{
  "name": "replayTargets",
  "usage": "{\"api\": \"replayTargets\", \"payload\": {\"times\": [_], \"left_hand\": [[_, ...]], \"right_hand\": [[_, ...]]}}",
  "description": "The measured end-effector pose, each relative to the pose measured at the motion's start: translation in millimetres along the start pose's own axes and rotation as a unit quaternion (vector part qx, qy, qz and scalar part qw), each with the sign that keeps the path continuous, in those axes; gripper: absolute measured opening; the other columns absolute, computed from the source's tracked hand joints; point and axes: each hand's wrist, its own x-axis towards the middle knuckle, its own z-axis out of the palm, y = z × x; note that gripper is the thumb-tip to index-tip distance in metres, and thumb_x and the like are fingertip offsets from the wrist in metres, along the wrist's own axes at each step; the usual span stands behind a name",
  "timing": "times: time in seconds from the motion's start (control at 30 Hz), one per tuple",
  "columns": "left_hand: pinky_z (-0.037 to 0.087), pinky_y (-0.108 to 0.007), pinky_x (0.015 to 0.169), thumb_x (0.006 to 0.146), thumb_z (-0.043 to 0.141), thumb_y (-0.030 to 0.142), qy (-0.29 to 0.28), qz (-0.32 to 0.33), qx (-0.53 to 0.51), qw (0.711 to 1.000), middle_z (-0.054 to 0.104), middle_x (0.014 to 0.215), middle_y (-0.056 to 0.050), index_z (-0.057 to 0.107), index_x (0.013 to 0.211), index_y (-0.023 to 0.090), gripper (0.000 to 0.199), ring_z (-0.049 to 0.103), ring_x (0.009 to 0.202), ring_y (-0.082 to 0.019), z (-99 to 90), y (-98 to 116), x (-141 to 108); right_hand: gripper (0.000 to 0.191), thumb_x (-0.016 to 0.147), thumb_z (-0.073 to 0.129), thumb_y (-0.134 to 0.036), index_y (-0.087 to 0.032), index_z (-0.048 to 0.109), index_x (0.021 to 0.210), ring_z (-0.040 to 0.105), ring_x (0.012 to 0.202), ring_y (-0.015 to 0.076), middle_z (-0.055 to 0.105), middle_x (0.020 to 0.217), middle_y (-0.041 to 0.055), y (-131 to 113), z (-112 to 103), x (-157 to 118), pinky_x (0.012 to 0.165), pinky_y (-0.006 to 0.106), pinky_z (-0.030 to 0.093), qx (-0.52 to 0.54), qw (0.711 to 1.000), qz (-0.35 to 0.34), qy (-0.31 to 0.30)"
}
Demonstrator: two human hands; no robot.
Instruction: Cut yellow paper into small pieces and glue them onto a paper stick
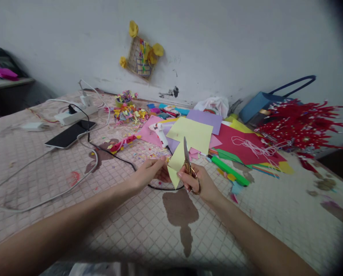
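My left hand (154,170) pinches a small piece of pale yellow paper (177,158), which has a pointed lower end. In my right hand (198,182) is a pair of scissors (187,155), its blades pointing up and away from me beside the paper's right edge. The blades look nearly closed; whether they touch the paper I cannot tell. Just beyond both hands lies a larger pale yellow sheet (193,132) on top of a purple sheet (207,119). A white glue gun (159,133) rests on pink paper to the left of that sheet.
A black cord (116,155) runs under my hands from a power strip (75,115). A tablet (70,134) and white cable lie left. Right are a green stick (230,171), red paper (234,143), white string (254,147) and red fuzzy stems (298,122). Paper scraps (131,114) heap behind.
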Motion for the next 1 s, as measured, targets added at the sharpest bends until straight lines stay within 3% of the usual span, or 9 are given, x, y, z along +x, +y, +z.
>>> {"api": "replayTargets", "payload": {"times": [0.2, 0.4, 0.63, 0.83, 1.0], "left_hand": [[0.04, -0.019, 0.052, 0.068, 0.066, 0.039, 0.006, 0.016, 0.06, 0.998, 0.06, 0.059, -0.001, 0.058, 0.068, 0.01, 0.031, 0.052, 0.053, -0.008, -1.0, 1.7, -0.7], [0.036, -0.018, 0.049, 0.069, 0.065, 0.034, 0.009, 0.006, 0.062, 0.998, 0.057, 0.053, 0.001, 0.055, 0.061, 0.01, 0.027, 0.048, 0.049, -0.006, -1.2, 2.1, -0.3], [0.037, -0.018, 0.05, 0.068, 0.065, 0.036, 0.015, -0.012, 0.065, 0.998, 0.057, 0.052, 0.001, 0.056, 0.061, 0.01, 0.029, 0.049, 0.049, -0.006, -1.1, 1.4, 0.7], [0.045, -0.021, 0.058, 0.066, 0.068, 0.039, -0.078, -0.063, 0.047, 0.994, 0.063, 0.065, -0.001, 0.06, 0.071, 0.01, 0.03, 0.057, 0.057, -0.009, -2.1, -3.8, -0.4], [0.044, -0.021, 0.054, 0.067, 0.066, 0.042, -0.074, -0.059, 0.067, 0.993, 0.059, 0.058, 0.001, 0.058, 0.067, 0.011, 0.032, 0.055, 0.051, -0.008, -2.3, -5.8, -0.8]], "right_hand": [[0.021, 0.073, 0.058, -0.034, -0.017, 0.048, 0.067, 0.038, 0.036, 0.0063, 0.045, 0.043, -0.0071, -0.1, 0.3, 0.2, 0.036, 0.018, 0.03, 0.002, 1.0, 0.014, -0.002], [0.02, 0.072, 0.058, -0.035, -0.017, 0.05, 0.07, 0.037, 0.035, 0.0055, 0.045, 0.044, -0.0075, -0.8, -0.6, -0.4, 0.034, 0.017, 0.026, -0.008, 0.998, 0.056, -0.031], [0.023, 0.074, 0.055, -0.038, -0.016, 0.049, 0.07, 0.037, 0.035, 0.0054, 0.044, 0.044, -0.0075, -0.5, -1.5, -0.1, 0.035, 0.017, 0.029, -0.024, 0.997, 0.048, -0.048], [0.023, 0.073, 0.057, -0.038, -0.016, 0.05, 0.069, 0.038, 0.034, 0.0058, 0.045, 0.043, -0.0071, 2.6, -0.2, 0.5, 0.035, 0.017, 0.028, -0.007, 0.999, 0.042, -0.025], [0.022, 0.073, 0.057, -0.037, -0.017, 0.051, 0.069, 0.038, 0.033, 0.0059, 0.046, 0.042, -0.0076, 2.6, 2.3, -0.5, 0.034, 0.017, 0.027, 0.008, 0.999, 0.046, -0.012]]}}
